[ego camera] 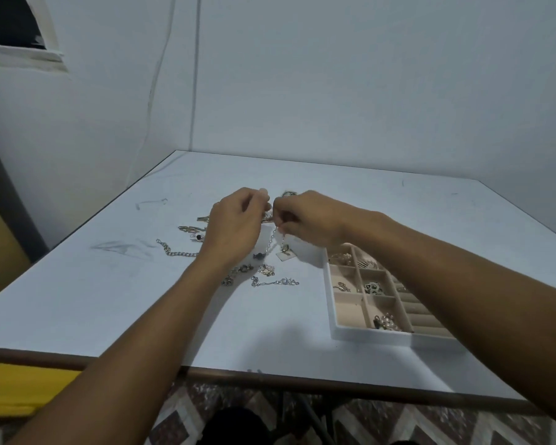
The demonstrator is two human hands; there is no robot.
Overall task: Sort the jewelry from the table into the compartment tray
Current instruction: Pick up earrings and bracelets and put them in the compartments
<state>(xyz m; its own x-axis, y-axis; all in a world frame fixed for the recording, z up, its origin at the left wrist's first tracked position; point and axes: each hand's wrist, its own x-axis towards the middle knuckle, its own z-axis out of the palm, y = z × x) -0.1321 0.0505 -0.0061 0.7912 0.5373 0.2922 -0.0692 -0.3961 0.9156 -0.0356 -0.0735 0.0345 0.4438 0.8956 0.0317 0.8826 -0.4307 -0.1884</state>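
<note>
We had a thin silver link chain [274, 236] up off the table, pinched at its top end between our two hands and dangling straight down, its long axis near vertical, its lower end hanging just above the loose pieces below. Our left hand [235, 224] and right hand [305, 220] met fingertip to fingertip over it, both closed on that upper end; which one carried the weight, we could not tell. Under them lay the scatter: a chunky silver curb chain [177, 250] off to the left, a fine silver bracelet with pale stones [275, 282] nearer us. The beige compartment tray with a white rim [371, 335] sat to the right on the pale blue table [77, 300], several cells already holding pieces. By our reckoning the right hand was the nearer one, so the carry would go rightward.
</note>
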